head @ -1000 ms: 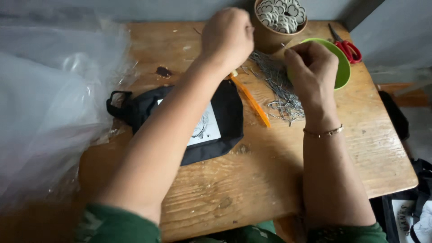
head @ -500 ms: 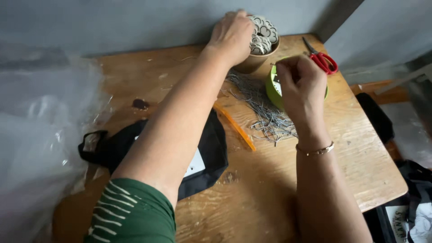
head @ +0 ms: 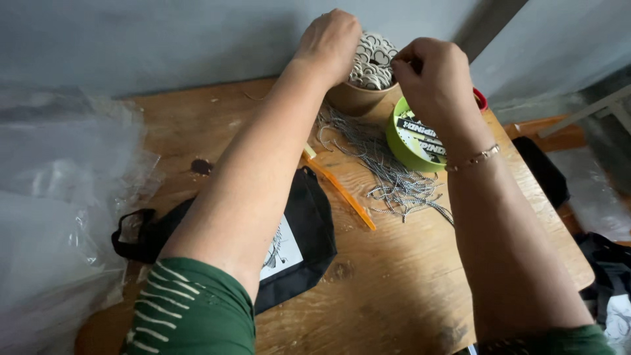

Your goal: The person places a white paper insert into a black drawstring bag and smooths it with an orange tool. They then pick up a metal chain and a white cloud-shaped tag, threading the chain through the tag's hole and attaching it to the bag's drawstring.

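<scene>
A wooden table (head: 420, 289) is being worked at, with crumpled clear plastic sheeting (head: 59, 217) piled along its left side. A black cloth bag (head: 299, 243) with a white printed panel is lying flat near the middle, partly covered by the left forearm. Beside it an orange strip (head: 342, 194) is lying, and a loose heap of thin grey strings (head: 394, 174) is spread toward the far edge.

At that far edge a brown cup (head: 351, 98) filled with small round patterned tags (head: 374, 59) is being reached into. The left hand (head: 332, 39) is curled over the cup's rim; whether a tag is being pinched cannot be told, since the fingertips are hidden. The right hand (head: 434, 82) is clenched just beside the tags, with something tiny apparently being pinched, too small to make out.

The tags are judged light, thin and fairly stiff, best taken by the edge.

A green tub (head: 411, 141) is half hidden under the right wrist, and a red object (head: 482, 100) behind it is mostly covered.
</scene>
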